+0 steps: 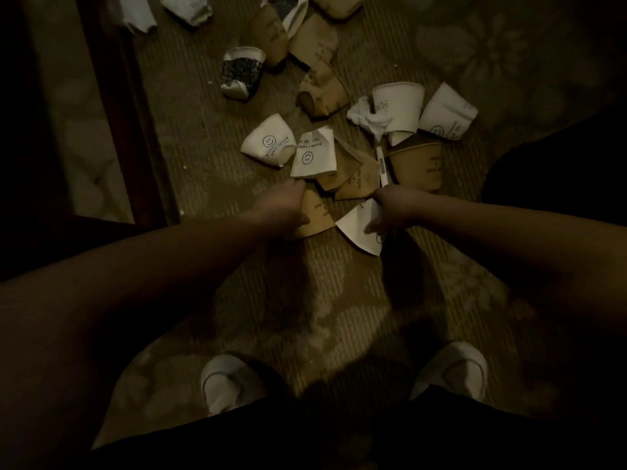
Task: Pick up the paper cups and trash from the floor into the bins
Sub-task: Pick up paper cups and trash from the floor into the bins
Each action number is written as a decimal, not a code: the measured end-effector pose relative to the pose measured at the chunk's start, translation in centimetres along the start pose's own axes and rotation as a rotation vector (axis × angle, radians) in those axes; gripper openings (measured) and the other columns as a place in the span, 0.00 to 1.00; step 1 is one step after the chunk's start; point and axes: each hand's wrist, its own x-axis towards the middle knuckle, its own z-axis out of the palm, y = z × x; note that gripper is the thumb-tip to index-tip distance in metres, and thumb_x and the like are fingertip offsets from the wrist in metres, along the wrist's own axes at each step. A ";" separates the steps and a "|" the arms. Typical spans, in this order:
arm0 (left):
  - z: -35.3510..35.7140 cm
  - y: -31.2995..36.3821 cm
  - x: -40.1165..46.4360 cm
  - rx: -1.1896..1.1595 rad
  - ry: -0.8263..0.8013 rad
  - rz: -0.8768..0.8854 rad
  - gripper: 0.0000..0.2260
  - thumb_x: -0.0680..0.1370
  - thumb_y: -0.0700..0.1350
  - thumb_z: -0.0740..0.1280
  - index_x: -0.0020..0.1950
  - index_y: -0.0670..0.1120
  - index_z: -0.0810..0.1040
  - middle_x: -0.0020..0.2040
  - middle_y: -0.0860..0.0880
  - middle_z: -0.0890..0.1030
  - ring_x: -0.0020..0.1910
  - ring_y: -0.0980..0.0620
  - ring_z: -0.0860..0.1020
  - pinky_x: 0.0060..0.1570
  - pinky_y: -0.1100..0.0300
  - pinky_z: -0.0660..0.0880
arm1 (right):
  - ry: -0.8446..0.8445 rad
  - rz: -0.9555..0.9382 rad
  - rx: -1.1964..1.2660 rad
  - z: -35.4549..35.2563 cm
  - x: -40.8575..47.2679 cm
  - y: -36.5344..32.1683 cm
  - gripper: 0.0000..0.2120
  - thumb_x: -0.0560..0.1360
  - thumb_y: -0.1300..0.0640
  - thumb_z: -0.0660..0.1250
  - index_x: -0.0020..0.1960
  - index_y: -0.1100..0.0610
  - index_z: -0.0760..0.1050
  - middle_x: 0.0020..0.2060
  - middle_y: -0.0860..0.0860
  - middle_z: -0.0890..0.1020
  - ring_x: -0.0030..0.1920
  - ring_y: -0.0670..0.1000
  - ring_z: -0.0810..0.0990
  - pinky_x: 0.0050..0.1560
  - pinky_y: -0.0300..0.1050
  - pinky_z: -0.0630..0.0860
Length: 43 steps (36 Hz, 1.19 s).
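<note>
Near the carpet [322, 300] middle, left hand [285, 208] grips a brown cup [315, 217], right hand [390, 212] pinches a white cup [359, 232] (pickup step); next lift both, bins unseen

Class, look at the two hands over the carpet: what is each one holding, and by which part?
The left hand grips a brown paper cup by its side wall. The right hand pinches a white paper cup at its upper edge.

Crushed white and brown paper cups [314, 159] lie scattered on the patterned carpet [339, 293]; crumpled white tissue [364, 115] among them.
</note>
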 end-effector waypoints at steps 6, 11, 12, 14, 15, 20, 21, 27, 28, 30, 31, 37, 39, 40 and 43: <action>-0.1 -0.3 0.8 0.022 -0.032 -0.015 0.32 0.70 0.54 0.78 0.68 0.45 0.69 0.72 0.43 0.66 0.70 0.42 0.65 0.64 0.49 0.69 | 0.037 -0.054 -0.008 0.2 0.2 0.2 0.42 0.67 0.38 0.77 0.73 0.54 0.67 0.66 0.54 0.74 0.61 0.56 0.76 0.56 0.50 0.77; -0.6 -0.5 0.6 0.024 -0.068 -0.005 0.29 0.70 0.57 0.77 0.64 0.46 0.72 0.71 0.40 0.67 0.70 0.40 0.66 0.64 0.48 0.69 | 0.041 -0.134 -0.018 0.1 -0.5 0.7 0.46 0.64 0.35 0.78 0.73 0.56 0.66 0.65 0.55 0.75 0.60 0.55 0.76 0.57 0.53 0.78; -0.7 -0.5 0.4 -0.003 -0.075 -0.005 0.28 0.70 0.56 0.77 0.64 0.47 0.73 0.70 0.41 0.68 0.68 0.41 0.68 0.61 0.50 0.70 | 0.031 -0.142 -0.011 0.2 -0.6 0.8 0.46 0.64 0.35 0.78 0.73 0.56 0.65 0.65 0.55 0.75 0.59 0.55 0.76 0.56 0.52 0.78; -0.9 -0.7 -0.1 -0.097 -0.099 -0.002 0.24 0.72 0.53 0.76 0.63 0.47 0.74 0.64 0.44 0.74 0.59 0.46 0.74 0.51 0.55 0.72 | 0.008 -0.158 0.008 0.4 -0.9 0.9 0.48 0.63 0.35 0.78 0.74 0.56 0.61 0.66 0.55 0.75 0.60 0.55 0.77 0.55 0.51 0.79; -0.9 -0.8 -0.3 -0.170 -0.119 -0.003 0.21 0.73 0.51 0.76 0.62 0.48 0.75 0.61 0.46 0.77 0.54 0.49 0.76 0.47 0.57 0.72 | -0.010 -0.170 0.026 0.4 -0.9 1.0 0.50 0.63 0.34 0.78 0.74 0.55 0.60 0.67 0.55 0.74 0.60 0.55 0.77 0.56 0.52 0.79; -1.6 -0.9 -1.4 -0.513 -0.183 -0.011 0.12 0.76 0.49 0.72 0.59 0.49 0.79 0.52 0.49 0.81 0.49 0.52 0.79 0.47 0.56 0.77 | -0.107 -0.146 0.105 -0.2 -1.2 1.4 0.43 0.66 0.34 0.75 0.72 0.54 0.65 0.65 0.52 0.74 0.60 0.54 0.76 0.56 0.48 0.76; -1.7 -0.8 -1.5 -0.574 -0.174 -0.012 0.11 0.76 0.48 0.72 0.58 0.49 0.80 0.52 0.49 0.81 0.50 0.51 0.80 0.49 0.55 0.77 | -0.113 -0.136 0.116 -0.6 -1.4 1.5 0.41 0.67 0.34 0.74 0.70 0.55 0.67 0.64 0.51 0.75 0.59 0.53 0.76 0.55 0.47 0.75; -2.8 -0.1 -1.1 -0.878 -0.062 -0.037 0.09 0.74 0.44 0.73 0.54 0.47 0.82 0.52 0.46 0.84 0.52 0.46 0.82 0.57 0.47 0.78 | -0.012 -0.099 0.270 -3.5 -2.4 4.0 0.36 0.65 0.34 0.75 0.67 0.50 0.72 0.58 0.48 0.79 0.58 0.52 0.79 0.57 0.50 0.76; -3.0 0.0 -0.9 -0.914 -0.053 -0.047 0.10 0.74 0.44 0.73 0.55 0.47 0.82 0.53 0.46 0.84 0.53 0.47 0.82 0.59 0.46 0.77 | 0.027 -0.102 0.280 -3.9 -2.7 4.4 0.31 0.66 0.36 0.75 0.63 0.48 0.73 0.56 0.47 0.80 0.56 0.51 0.79 0.54 0.49 0.77; -3.4 0.0 -0.6 -0.985 -0.026 -0.078 0.12 0.74 0.43 0.73 0.58 0.47 0.81 0.57 0.46 0.83 0.55 0.48 0.81 0.62 0.47 0.76 | 0.114 -0.110 0.332 -4.5 -3.2 5.3 0.22 0.69 0.41 0.75 0.60 0.45 0.75 0.53 0.46 0.80 0.54 0.50 0.80 0.49 0.46 0.76; -3.6 -0.1 -0.5 -1.015 -0.011 -0.090 0.12 0.74 0.42 0.73 0.57 0.47 0.81 0.57 0.46 0.83 0.56 0.48 0.81 0.63 0.47 0.76 | 0.157 -0.105 0.365 -4.7 -3.4 5.6 0.24 0.70 0.43 0.76 0.63 0.45 0.75 0.55 0.46 0.80 0.54 0.50 0.79 0.49 0.45 0.76; -5.0 -0.4 -0.1 -1.132 0.086 -0.116 0.15 0.77 0.41 0.70 0.64 0.44 0.79 0.60 0.45 0.81 0.59 0.47 0.79 0.64 0.50 0.74 | 0.353 0.008 0.365 -5.8 -3.0 7.9 0.23 0.71 0.41 0.75 0.61 0.50 0.75 0.52 0.50 0.81 0.50 0.50 0.78 0.39 0.42 0.71; -5.6 -0.5 -0.1 -1.134 0.123 -0.128 0.18 0.76 0.45 0.70 0.65 0.43 0.78 0.60 0.46 0.81 0.59 0.47 0.79 0.64 0.48 0.74 | 0.354 0.030 0.332 -6.2 -2.4 8.5 0.31 0.70 0.40 0.74 0.68 0.54 0.73 0.59 0.54 0.80 0.55 0.54 0.78 0.46 0.46 0.74; -5.9 -0.6 -0.1 -1.137 0.131 -0.127 0.17 0.75 0.47 0.71 0.63 0.45 0.79 0.59 0.46 0.82 0.59 0.46 0.79 0.64 0.45 0.74 | 0.338 0.038 0.316 -6.4 -2.2 8.6 0.34 0.70 0.39 0.75 0.69 0.55 0.72 0.62 0.55 0.78 0.58 0.55 0.77 0.50 0.49 0.75; -6.4 -0.9 0.3 -1.205 0.145 -0.149 0.06 0.76 0.46 0.69 0.52 0.49 0.81 0.54 0.44 0.83 0.56 0.42 0.80 0.61 0.41 0.75 | 0.283 0.035 0.235 -6.8 -1.3 9.5 0.38 0.67 0.34 0.73 0.70 0.55 0.72 0.72 0.56 0.68 0.69 0.58 0.69 0.65 0.57 0.72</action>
